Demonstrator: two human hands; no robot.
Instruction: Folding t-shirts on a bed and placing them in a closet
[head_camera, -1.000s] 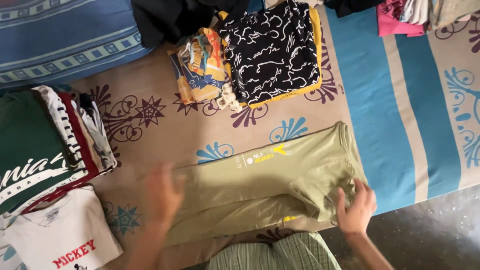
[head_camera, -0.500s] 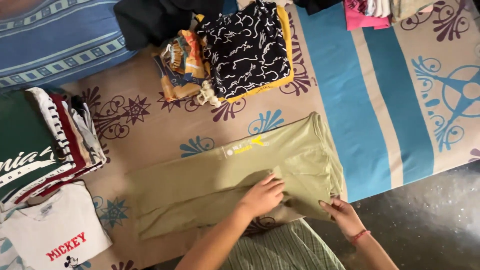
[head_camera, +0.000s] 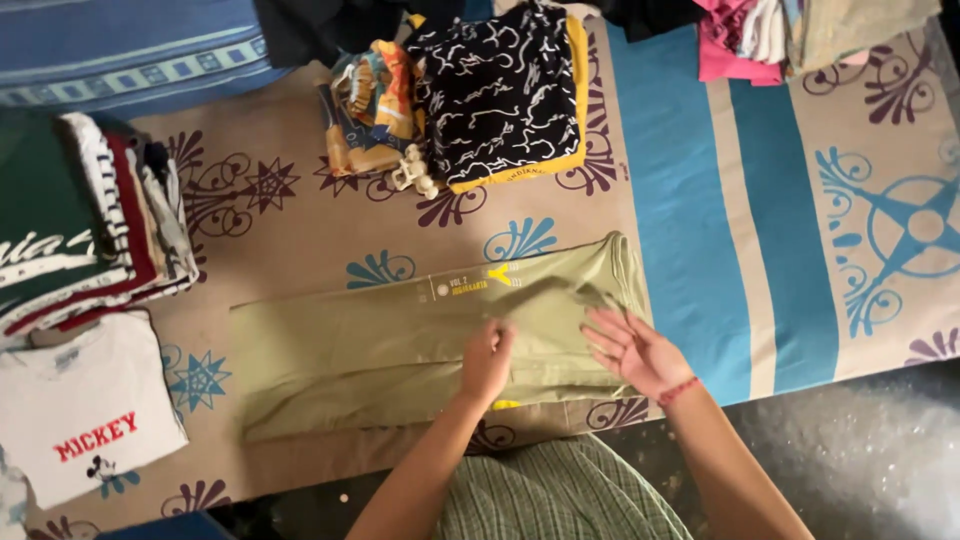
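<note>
While both hands press on it, an olive-green T-shirt (head_camera: 380, 340) lies folded into a long strip across the near middle of a patterned bedsheet (head_camera: 300, 240), its length running left to right. The left hand (head_camera: 487, 360) rests on the shirt's middle with fingers curled narrow, knuckles up; whether it pinches cloth cannot be told. The right hand (head_camera: 630, 350) lies just beside it toward the shirt's right end, fingers spread wide and flat, holding nothing. The shirt's near edge sits close to the bed's near edge, where the person's green checked garment (head_camera: 560, 495) shows. Bare sheet runs along the shirt's far side, and a broad blue stripe (head_camera: 680, 200) of bare sheet lies to the right of the shirt's right end.

To the left, well apart from the shirt, a stack of folded shirts (head_camera: 90, 230) with a dark green one on top sits above a white T-shirt with red lettering (head_camera: 85, 410), which lies near the shirt's left end. On the far side, a folded black garment with white squiggles (head_camera: 495, 90) rests on a yellow one, touching a colourful folded piece (head_camera: 365, 110) on its left. A pink garment (head_camera: 730, 45) lies at the far right. Dark floor (head_camera: 870, 450) shows at the near right.
</note>
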